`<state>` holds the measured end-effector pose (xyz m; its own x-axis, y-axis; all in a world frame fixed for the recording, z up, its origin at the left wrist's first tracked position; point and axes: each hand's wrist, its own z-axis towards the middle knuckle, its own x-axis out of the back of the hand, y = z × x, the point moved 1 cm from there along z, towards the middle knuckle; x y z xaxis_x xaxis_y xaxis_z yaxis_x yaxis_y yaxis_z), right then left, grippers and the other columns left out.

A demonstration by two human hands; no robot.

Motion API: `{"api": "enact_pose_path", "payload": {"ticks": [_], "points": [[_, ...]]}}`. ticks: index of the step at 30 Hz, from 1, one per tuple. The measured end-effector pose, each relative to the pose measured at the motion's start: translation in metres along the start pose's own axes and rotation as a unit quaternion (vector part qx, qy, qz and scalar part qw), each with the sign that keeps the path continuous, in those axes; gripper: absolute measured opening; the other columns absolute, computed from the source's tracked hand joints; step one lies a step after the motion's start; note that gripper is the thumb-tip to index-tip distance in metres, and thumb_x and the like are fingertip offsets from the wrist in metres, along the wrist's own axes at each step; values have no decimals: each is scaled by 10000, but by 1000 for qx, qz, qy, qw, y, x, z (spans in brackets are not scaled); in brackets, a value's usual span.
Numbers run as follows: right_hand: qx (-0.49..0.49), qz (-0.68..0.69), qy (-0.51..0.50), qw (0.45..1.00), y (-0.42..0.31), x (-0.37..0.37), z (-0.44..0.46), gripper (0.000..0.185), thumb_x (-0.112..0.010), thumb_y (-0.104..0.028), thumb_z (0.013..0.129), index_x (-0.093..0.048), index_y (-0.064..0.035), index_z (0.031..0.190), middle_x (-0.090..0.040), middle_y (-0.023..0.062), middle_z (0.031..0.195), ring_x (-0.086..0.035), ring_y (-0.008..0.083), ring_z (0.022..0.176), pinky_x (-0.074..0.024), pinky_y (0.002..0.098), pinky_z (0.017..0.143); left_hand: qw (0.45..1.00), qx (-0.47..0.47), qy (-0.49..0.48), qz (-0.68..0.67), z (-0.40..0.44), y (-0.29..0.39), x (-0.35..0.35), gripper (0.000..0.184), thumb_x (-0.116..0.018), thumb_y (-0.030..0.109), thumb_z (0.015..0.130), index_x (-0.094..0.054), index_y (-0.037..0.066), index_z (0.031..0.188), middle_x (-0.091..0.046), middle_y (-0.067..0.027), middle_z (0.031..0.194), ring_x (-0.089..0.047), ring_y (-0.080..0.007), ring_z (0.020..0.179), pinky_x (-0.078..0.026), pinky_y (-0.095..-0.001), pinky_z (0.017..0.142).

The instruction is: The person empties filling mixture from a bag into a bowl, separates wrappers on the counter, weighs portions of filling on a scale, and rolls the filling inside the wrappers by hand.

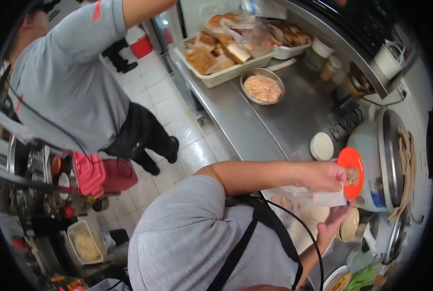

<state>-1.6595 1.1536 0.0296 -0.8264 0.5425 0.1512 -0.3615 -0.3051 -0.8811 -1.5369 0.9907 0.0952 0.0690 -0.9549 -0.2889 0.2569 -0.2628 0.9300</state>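
Observation:
My left hand [329,175] is closed, with its fingers curled down at the near edge of an orange-red plate [343,157]. A lump of pale minced meat [353,177] lies on that plate, right by my left fingertips. From under the same hand hangs a thin white sheet [330,197], which it appears to grip. My right hand [334,224] is below the plate, palm turned up and fingers apart. Whether its fingertips touch the plate's rim I cannot tell. Some pink meat [283,201] shows partly beneath my left forearm.
On the steel counter [299,106] stand a white bowl [321,146], a metal bowl of minced meat [262,89] and a white basket [211,80] of browned meat. A large lidded pot [374,155] is beyond the plate. A co-worker in grey [73,92] stands behind, an arm raised.

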Motion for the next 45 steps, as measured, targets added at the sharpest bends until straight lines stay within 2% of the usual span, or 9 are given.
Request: {"api": "enact_pose_path", "payload": {"ticks": [4, 7, 12, 18, 24, 27, 31, 39, 45], "points": [[-181, 275, -215, 919, 28, -40, 18, 1044, -761, -439, 534, -201, -9, 1302, -348, 121, 1279, -381, 237, 1152, -294, 380, 953, 997, -43, 65, -1, -33, 6, 20, 89, -529, 108, 814, -477, 49, 857, -481, 33, 760, -436, -32, 696, -388, -203, 606], [-284, 244, -274, 886, 47, -67, 17, 828, -741, -369, 603, -356, 16, 1226, -479, 78, 1162, -464, 185, 1060, -355, 325, 899, 989, -49, 140, 29, -59, 11, 42, 103, -536, 85, 806, -485, 43, 885, -496, 26, 775, -452, -36, 712, -399, -212, 624], [-258, 96, -228, 934, 25, -97, 42, 441, -642, -159, 722, -500, 9, 1105, -561, 53, 1021, -526, 149, 911, -418, 294, 806, 964, -49, 181, 190, -106, 29, 90, 244, -631, 61, 746, -518, 46, 961, -563, -4, 848, -534, -71, 773, -439, -216, 659], [-166, -109, -122, 973, 49, -102, 101, 193, -602, -129, 744, -570, 2, 882, -602, 70, 829, -544, 116, 765, -436, 275, 676, 922, 82, 229, 300, -89, 43, 169, 94, -604, 101, 769, -550, 41, 817, -546, 11, 795, -497, -48, 748, -422, -203, 655], [34, -331, 11, 943, -11, -126, 105, 133, -583, -46, 696, -560, -17, 824, -532, 125, 747, -530, 284, 680, -422, 320, 613, 889, -54, 212, 403, -95, 41, 188, 90, -588, 99, 745, -541, 38, 793, -544, -42, 720, -517, -126, 678, -420, -253, 608], [73, -394, -18, 916, 20, -161, 64, 195, -573, 8, 596, -587, -78, 771, -519, 79, 737, -519, 269, 715, -423, 349, 633, 837, -61, 158, 520, -136, -6, 217, 71, -594, 65, 707, -543, 51, 755, -566, -74, 769, -543, -234, 735, -422, -318, 667], [-18, -426, -102, 899, 87, -217, 6, 225, -596, -26, 576, -614, -138, 770, -528, 46, 782, -498, 242, 805, -396, 347, 710, 787, -13, 126, 604, -194, -64, 251, 108, -610, 28, 636, -551, 83, 708, -563, -55, 791, -535, -257, 807, -399, -364, 718], [-110, -421, -179, 883, 73, -229, 4, 235, -578, -80, 588, -613, -115, 818, -549, 69, 804, -512, 259, 822, -401, 365, 731, 811, -76, 73, 575, -216, -62, 265, 163, -576, 36, 613, -577, 114, 756, -540, -36, 868, -493, -250, 897, -351, -366, 784], [-103, -386, -100, 911, 46, -226, 87, 220, -598, -112, 658, -586, -55, 871, -563, 144, 844, -534, 326, 805, -430, 385, 739, 871, -40, 262, 414, -216, -74, 295, 153, -547, 38, 689, -547, 18, 841, -534, -118, 853, -527, -271, 788, -429, -353, 720]]}}
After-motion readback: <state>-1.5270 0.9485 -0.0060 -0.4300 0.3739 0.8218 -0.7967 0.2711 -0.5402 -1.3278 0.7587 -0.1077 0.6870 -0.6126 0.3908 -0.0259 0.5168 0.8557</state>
